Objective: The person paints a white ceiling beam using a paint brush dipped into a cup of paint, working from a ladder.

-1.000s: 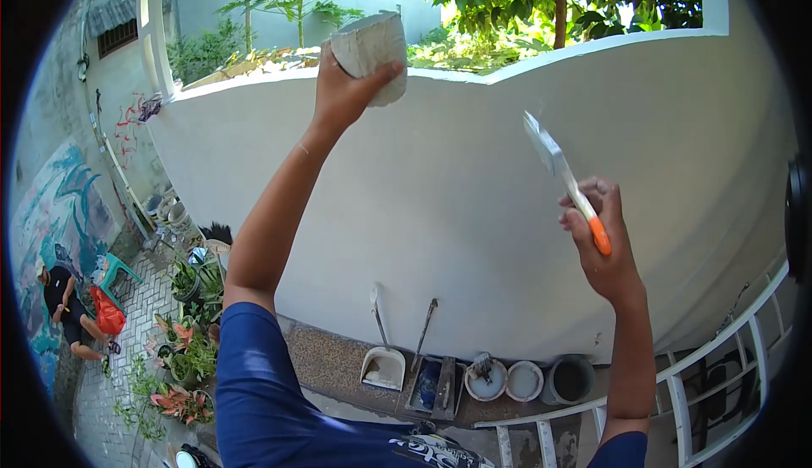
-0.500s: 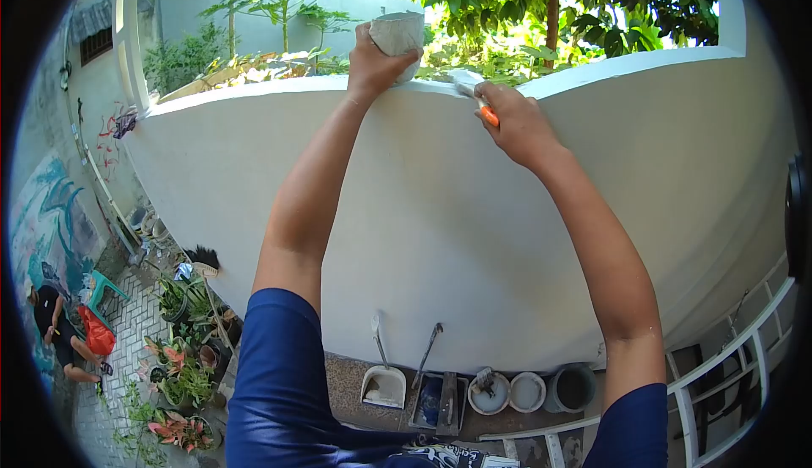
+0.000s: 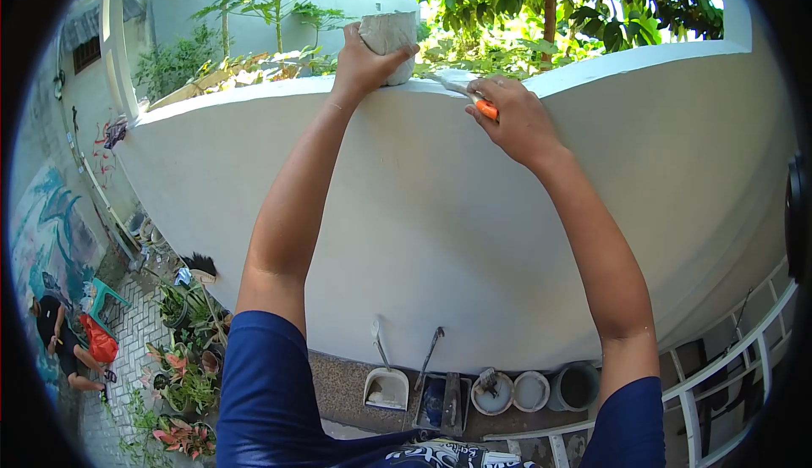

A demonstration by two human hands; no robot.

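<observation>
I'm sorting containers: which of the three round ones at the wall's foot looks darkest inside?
The rightmost container: the left container and middle container look paler inside.

The rough grey cylindrical object (image 3: 389, 35) is hiding some fingers of the left grip (image 3: 361, 66); the right grip (image 3: 518, 121) is covering part of the orange-handled tool (image 3: 486, 109). The bottom edge is cropping the navy-blue shirt (image 3: 266, 375).

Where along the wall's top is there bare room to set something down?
The wall's white top looks bare in two stretches: between the left post and left hand, and from the right hand to the right post. Between the hands, grey container and orange-handled tool crowd it. Below, dustpan and buckets crowd the ground.
</observation>
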